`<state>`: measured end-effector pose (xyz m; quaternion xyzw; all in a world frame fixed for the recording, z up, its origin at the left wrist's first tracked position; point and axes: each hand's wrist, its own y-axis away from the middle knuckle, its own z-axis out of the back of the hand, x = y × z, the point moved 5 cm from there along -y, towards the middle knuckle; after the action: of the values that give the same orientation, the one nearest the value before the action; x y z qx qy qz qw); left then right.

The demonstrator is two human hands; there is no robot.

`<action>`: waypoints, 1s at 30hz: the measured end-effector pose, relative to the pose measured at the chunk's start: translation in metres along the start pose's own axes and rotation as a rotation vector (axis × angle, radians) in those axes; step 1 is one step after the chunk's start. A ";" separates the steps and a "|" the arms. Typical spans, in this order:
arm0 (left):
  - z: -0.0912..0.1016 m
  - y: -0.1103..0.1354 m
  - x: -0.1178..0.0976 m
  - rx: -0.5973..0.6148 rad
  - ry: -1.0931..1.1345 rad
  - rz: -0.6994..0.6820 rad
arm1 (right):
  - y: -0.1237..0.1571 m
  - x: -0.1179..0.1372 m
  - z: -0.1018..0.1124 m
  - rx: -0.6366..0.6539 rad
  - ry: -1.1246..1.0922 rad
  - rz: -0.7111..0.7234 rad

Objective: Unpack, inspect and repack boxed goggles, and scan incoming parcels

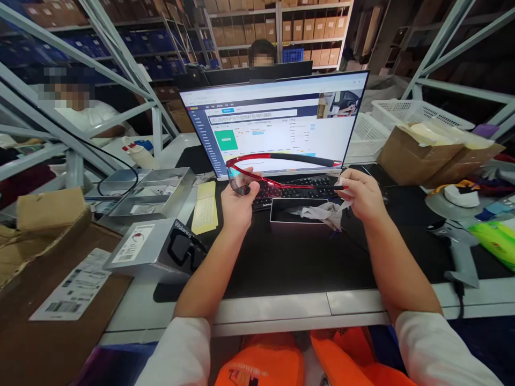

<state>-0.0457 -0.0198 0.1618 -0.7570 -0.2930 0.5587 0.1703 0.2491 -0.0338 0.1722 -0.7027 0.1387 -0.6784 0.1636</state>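
Note:
My left hand point(238, 202) is closed on the lens end of a pair of red-framed glasses point(277, 167), held up in front of the monitor point(273, 126). The glasses' temple arms stretch to the right, toward my right hand point(360, 195). That hand is closed, pinching the tip of a temple together with a grey cleaning cloth point(322, 212) that hangs down over a dark slim case point(295, 210) below the keyboard point(298, 187).
A grey glasses box point(155, 246) lies at the left on the black mat, beside a metal tray point(155, 193) and a yellow label strip point(205, 209). Cardboard boxes point(422, 153) and a barcode scanner point(456, 249) are at the right. Two people sit behind the desk.

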 end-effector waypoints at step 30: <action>0.003 0.009 -0.031 0.028 -0.564 -0.445 | -0.003 0.015 0.012 -0.099 0.684 0.285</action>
<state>-0.0525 -0.0468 0.1785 -0.4880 -0.4785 0.6989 0.2108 0.2618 -0.0365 0.1868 -0.4161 0.3142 -0.8369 0.1665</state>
